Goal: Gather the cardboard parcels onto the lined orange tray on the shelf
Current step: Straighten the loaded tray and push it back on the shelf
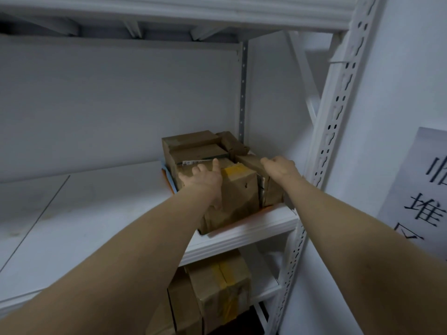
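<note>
We reach with both arms into the right-hand corner of the white shelf [101, 213], where the orange tray [244, 222] sits against the slotted upright [338, 112]. Only the tray's front rim shows, along with a strip on its left side where a pale blue lining peeks out

Our left hand [205, 181] holds the taped parcel [239, 192] at the front of the tray. The forefinger lies straight on its top, the thumb runs down its front face and the other fingers bend over the left edge. A band of yellow tape crosses this parcel's top

Our right hand [281, 166] shows us its back, and its fingers curl over the top of the narrow parcel [271, 189], which stands just beside the taped parcel on the right side of the tray

The back parcels [193, 143] are packed close together behind these two, also on the tray. More boxes, the lower parcels [217, 288], stand on the level beneath. On the wall to the right hangs a paper sign [420, 180] with large black characters
</note>
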